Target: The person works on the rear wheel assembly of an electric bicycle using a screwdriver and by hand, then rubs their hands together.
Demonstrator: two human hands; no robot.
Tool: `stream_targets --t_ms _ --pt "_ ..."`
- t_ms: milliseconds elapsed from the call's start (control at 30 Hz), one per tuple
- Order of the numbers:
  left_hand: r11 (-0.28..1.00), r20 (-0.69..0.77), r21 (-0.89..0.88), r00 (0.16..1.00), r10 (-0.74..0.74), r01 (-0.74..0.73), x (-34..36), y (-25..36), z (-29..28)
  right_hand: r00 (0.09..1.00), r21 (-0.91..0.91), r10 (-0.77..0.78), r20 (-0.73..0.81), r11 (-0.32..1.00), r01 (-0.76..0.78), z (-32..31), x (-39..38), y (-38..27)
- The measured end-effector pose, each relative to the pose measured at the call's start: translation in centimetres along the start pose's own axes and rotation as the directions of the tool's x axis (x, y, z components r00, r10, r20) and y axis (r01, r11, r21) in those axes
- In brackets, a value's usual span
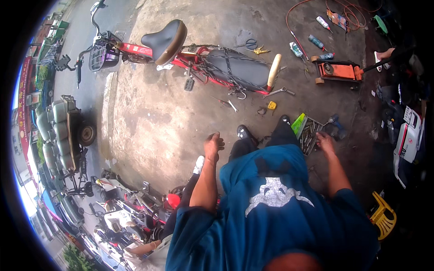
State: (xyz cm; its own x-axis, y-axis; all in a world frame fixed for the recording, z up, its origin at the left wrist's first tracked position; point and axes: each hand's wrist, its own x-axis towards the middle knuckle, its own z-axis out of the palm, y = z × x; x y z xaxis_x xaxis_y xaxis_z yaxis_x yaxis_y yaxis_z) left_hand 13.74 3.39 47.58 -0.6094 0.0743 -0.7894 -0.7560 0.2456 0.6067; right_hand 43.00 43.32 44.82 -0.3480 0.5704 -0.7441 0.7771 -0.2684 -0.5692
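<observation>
My left hand (214,147) hovers over the concrete floor, left of my knees, its fingers curled in; anything inside them is hidden. At the right edge of a metal tray (315,121) full of small tools and sockets (308,135) is my right hand (324,141). Its fingers are bent together, and I cannot make out what they hold. A bright green piece (298,123) stands at the tray's left side. Beside the right hand lies a blue power tool (335,126). A red electric bicycle (181,61) with a black saddle lies or stands across the floor ahead.
An orange floor jack (337,71), spray cans (316,42) and a red hose (289,22) are at the far right. A wrench (279,91) and a yellow tape measure (271,105) lie near the bicycle. Another person's leg (187,192) and parked motorbikes are at left; a yellow stool (383,216) is at right.
</observation>
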Motion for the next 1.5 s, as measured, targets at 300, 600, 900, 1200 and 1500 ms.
stream_targets --t_ms 300,600,900,1200,1500 --pt "0.983 -0.211 -0.179 0.977 -0.009 -0.029 -1.8 0.4 4.1 0.996 -0.239 -0.001 0.084 0.971 0.021 -3.4 6.6 -2.6" --pt "0.967 -0.299 -0.254 0.953 -0.057 -0.022 -4.7 -2.8 8.1 0.982 -0.363 0.015 0.191 0.930 0.056 -6.2 11.6 -10.0" --pt "0.973 -0.196 -0.228 0.976 -0.091 0.044 -3.3 -3.7 7.3 0.993 -0.270 -0.066 0.099 0.959 0.090 -3.1 4.6 -13.4" --pt "0.989 0.068 -0.062 0.988 0.136 -0.132 3.0 2.3 8.9 0.999 -0.541 0.044 0.025 0.841 -0.024 -2.2 5.3 1.8" --pt "0.947 0.457 0.177 0.875 0.162 -0.268 11.4 4.7 11.9 0.955 -0.317 0.172 -0.241 0.916 -0.245 -0.6 1.0 9.0"
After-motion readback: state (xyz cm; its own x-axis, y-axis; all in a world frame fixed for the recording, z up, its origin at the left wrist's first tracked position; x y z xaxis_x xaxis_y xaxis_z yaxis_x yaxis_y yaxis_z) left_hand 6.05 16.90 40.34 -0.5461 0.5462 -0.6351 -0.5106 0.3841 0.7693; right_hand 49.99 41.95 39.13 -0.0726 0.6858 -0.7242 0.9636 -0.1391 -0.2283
